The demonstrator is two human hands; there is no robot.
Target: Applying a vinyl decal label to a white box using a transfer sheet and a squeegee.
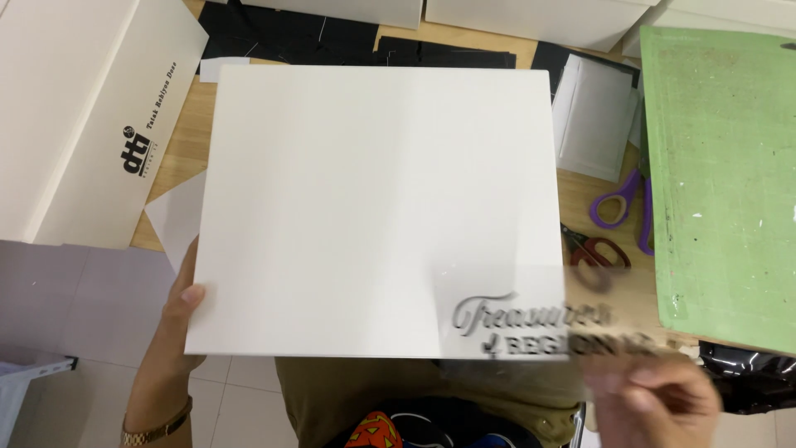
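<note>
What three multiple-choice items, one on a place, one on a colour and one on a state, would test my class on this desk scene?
1. Where does the green mat lie?
A. right of the white board
B. under the board
C. on the floor

2. What colour are the handles of the upper scissors?
A. yellow
B. purple
C. white

3. How is the board held?
A. by no hand
B. flat under both palms
C. the left hand grips its left edge, while the right hand holds a clear lettered film at its lower right corner

Answers:
1 A, the mat sits at the desk's right side.
2 B, both loops are purple.
3 C, the left thumb lies on the board; the right hand is blurred.
</note>
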